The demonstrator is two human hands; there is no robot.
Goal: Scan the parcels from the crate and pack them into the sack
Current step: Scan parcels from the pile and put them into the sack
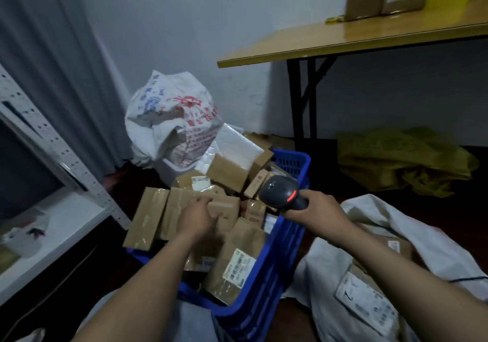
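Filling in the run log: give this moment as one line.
left hand grips small box at crate | right hand holds scanner | sack open, parcels inside

Both forearms are bare and stretched forward. The left arm runs from 7 o'clock toward 1 o'clock; the left hand (196, 216), back up, curls its fingers round a small brown box (224, 207). The right arm runs from 4 o'clock toward 10 o'clock; the right hand (318, 209), at 3 o'clock of the left, grips a scanner (281, 190) by its handle.
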